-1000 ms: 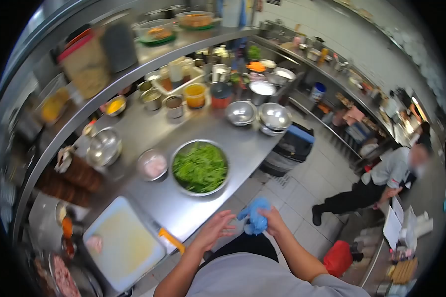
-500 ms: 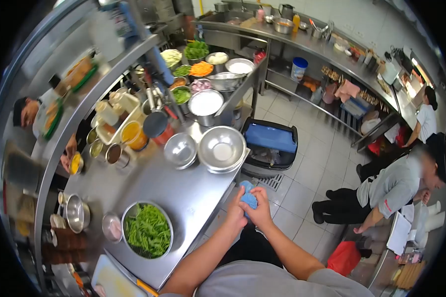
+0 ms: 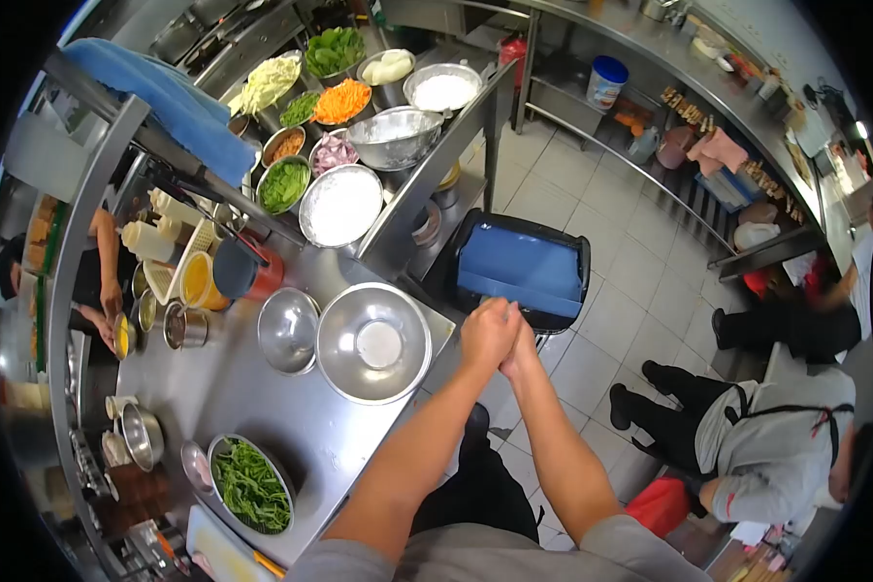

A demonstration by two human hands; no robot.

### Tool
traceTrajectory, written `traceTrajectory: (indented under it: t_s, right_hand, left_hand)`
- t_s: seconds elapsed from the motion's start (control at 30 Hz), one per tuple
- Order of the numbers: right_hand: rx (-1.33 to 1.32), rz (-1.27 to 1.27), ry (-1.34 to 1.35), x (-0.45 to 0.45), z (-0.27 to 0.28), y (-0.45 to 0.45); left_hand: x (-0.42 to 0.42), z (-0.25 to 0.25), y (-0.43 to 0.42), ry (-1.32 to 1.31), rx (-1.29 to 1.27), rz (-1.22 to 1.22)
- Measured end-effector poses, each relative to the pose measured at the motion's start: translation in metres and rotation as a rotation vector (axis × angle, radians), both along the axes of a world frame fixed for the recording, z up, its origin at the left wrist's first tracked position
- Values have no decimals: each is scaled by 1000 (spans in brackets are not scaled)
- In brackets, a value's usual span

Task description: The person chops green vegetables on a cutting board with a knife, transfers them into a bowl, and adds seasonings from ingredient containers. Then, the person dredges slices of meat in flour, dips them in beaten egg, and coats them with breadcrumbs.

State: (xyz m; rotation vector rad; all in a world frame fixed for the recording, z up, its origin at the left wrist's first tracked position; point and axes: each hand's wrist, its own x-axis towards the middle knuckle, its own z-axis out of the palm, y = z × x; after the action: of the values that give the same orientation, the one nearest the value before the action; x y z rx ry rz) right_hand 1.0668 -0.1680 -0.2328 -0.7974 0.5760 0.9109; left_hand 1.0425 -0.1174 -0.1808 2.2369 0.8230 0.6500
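My left hand and my right hand are clasped together, fingers wrapped tightly over each other. They are in front of the near edge of a black bin with a blue lid. Whatever the palms enclose is hidden; no blue cloth shows between the fingers. To the left of my hands, a wide steel bowl stands on the steel counter, beside a smaller steel bowl. Nearer to me is a container of green leafy vegetables.
Pans of cut vegetables, including shredded carrot, and a bowl of white powder stand at the counter's far end. A co-worker bends at the right. Another person's hands are beyond the shelf post at left.
My hands have come together more tightly, and the crumpled blue cloth seen in them before is out of sight. The view has shifted; the bin now appears right beyond my hands.
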Motion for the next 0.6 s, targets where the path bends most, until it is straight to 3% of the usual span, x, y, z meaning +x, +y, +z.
traceTrajectory:
  t_s: [0.07, 0.1, 0.17, 0.2, 0.27, 0.6]
  right_hand:
    - [189, 118, -88, 16, -10, 7]
    - [191, 138, -78, 21, -18, 9]
    - [133, 174, 99, 28, -34, 8]
    - [250, 248, 85, 36, -67, -1]
    - [235, 288, 73, 45, -75, 1]
    - [141, 336, -130, 63, -64, -3]
  left_hand:
    - [7, -3, 15, 52, -25, -90]
    - [9, -4, 23, 90, -47, -190]
    - [14, -8, 28, 76, -80, -169]
    - [17, -14, 32, 57, -27, -226]
    - [22, -21, 36, 20, 63, -301]
    - [3, -14, 33, -164, 69, -263]
